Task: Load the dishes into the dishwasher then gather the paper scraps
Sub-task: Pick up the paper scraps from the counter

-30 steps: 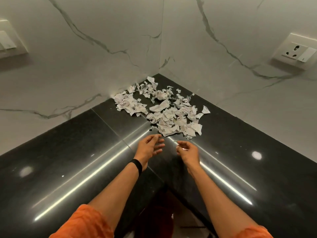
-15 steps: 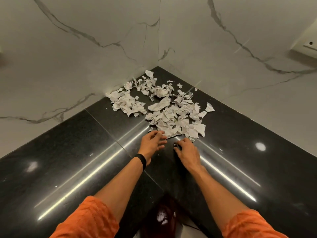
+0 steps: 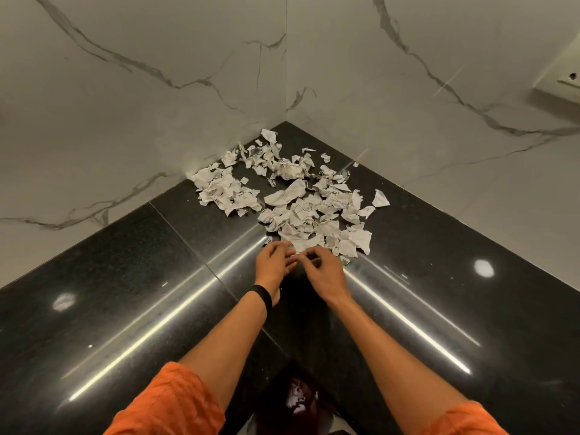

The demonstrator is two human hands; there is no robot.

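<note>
A loose pile of torn white paper scraps lies in the corner of the black stone counter, spreading from the wall toward me. Both hands are at the near edge of the pile, their fingertips almost meeting. My left hand, with a black band on its wrist, is loosely cupped, its fingers relaxed beside the nearest scraps. My right hand has its fingertips drawn together and pinches a small scrap right at the left fingertips. No dishes or dishwasher are in view.
White marble-look walls close the corner on both sides. A white wall socket sits at the upper right. The counter's inner edge runs under my forearms, with the floor visible below.
Both hands moved forward to the pile's near edge and came together. The right hand rose from pressing on the counter and now pinches a small scrap by the left fingertips.
</note>
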